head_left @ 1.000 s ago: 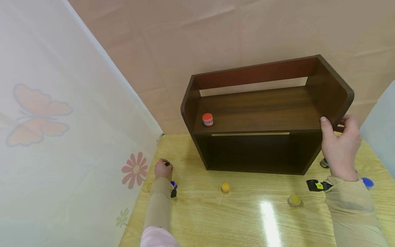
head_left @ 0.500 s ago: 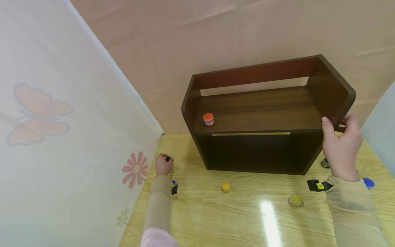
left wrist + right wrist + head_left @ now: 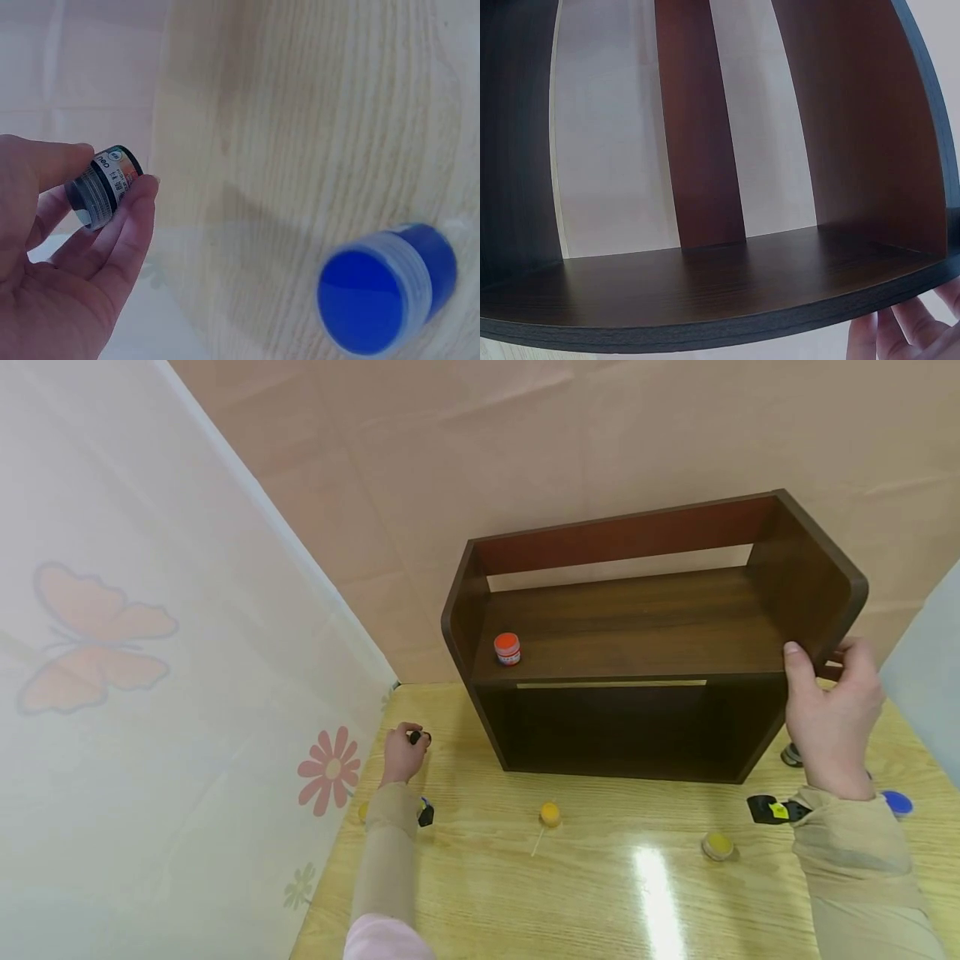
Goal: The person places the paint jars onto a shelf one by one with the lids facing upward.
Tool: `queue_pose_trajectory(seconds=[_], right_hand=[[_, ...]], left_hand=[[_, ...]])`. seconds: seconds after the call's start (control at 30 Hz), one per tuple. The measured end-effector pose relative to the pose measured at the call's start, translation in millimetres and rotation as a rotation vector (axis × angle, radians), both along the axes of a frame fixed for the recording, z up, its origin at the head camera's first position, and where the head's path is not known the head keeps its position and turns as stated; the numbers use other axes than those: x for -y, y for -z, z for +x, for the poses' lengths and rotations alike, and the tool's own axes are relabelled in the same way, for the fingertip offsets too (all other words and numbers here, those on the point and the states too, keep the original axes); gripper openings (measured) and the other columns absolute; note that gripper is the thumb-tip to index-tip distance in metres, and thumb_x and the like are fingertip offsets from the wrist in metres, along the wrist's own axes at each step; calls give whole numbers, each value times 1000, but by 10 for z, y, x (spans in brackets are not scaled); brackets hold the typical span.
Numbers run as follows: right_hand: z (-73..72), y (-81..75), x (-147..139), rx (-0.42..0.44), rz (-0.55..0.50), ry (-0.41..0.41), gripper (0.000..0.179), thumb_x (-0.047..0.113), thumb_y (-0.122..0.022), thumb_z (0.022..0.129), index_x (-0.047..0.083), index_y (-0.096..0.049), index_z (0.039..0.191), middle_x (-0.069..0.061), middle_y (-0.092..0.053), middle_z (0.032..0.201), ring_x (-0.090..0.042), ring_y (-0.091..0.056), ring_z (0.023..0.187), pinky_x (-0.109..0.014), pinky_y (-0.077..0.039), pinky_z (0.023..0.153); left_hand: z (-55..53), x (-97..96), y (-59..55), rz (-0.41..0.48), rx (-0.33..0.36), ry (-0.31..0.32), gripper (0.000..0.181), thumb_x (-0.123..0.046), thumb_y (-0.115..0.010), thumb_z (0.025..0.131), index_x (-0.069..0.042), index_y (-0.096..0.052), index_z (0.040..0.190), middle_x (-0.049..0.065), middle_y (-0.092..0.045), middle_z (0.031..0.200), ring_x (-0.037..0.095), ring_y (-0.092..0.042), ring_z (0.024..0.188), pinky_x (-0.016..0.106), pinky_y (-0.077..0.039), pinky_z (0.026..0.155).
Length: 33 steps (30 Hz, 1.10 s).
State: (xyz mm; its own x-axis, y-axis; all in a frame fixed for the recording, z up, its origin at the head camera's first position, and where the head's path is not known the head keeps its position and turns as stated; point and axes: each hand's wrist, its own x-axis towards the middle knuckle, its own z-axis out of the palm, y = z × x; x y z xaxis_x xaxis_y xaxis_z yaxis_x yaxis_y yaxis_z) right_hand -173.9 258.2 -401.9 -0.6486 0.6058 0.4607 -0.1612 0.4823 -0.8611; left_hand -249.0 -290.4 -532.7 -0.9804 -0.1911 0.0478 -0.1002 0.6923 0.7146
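My left hand (image 3: 402, 758) pinches a small black-labelled paint jar (image 3: 111, 184) between thumb and fingertips, close over the table's left side. In the left wrist view the jar is tilted, and a blue paint jar (image 3: 364, 300) is on the wood to its right. The right hand (image 3: 834, 718) grips the right side panel of a dark brown two-tier shelf (image 3: 630, 622), thumb on the front edge. In the right wrist view its fingers (image 3: 911, 334) show beneath the panel. A red-lidded paint jar (image 3: 507, 649) stands on the shelf's upper board, at the left.
On the wooden table (image 3: 510, 893) are an orange-yellow jar (image 3: 550, 814) with a thin stick beside it and a yellow-lidded jar (image 3: 717, 846). Near the right forearm lie a dark jar (image 3: 791, 756) and a blue lid (image 3: 897, 803). A flowered panel (image 3: 225, 693) borders the left.
My left hand has risen a little in the head view, away from the body and slightly rightward, carrying the black paint jar. The right hand keeps its grip on the shelf.
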Motion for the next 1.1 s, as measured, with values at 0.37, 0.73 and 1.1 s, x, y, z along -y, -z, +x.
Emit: queue_pose_trajectory(seconds=[0.37, 0.73, 1.1], right_hand=[[12, -5, -19, 22, -7, -3, 27, 28, -64, 98, 16, -65, 122, 25, -51, 102, 5, -48, 89, -20, -34, 78], [11, -2, -17, 1, -6, 3, 26, 27, -65, 97, 15, -66, 120, 25, -51, 100, 6, -48, 87, -19, -34, 78], [8, -9, 1, 5, -9, -11, 26, 27, -65, 98, 16, -65, 121, 24, -51, 102, 5, -48, 89, -20, -35, 78]], left_hand=[[-14, -105, -112, 50, -59, 71, 30, -1, -58, 101, 10, -53, 128, 33, -48, 128, 47, -52, 117, 53, -47, 98], [1, -215, -337, 13, -227, 108, 26, 0, -57, 102, 5, -59, 127, 27, -57, 124, 41, -59, 109, 53, -50, 90], [17, -320, -519, 35, -327, 88, 27, 6, -62, 94, 4, -60, 122, 25, -58, 117, 36, -61, 86, 46, -52, 77]])
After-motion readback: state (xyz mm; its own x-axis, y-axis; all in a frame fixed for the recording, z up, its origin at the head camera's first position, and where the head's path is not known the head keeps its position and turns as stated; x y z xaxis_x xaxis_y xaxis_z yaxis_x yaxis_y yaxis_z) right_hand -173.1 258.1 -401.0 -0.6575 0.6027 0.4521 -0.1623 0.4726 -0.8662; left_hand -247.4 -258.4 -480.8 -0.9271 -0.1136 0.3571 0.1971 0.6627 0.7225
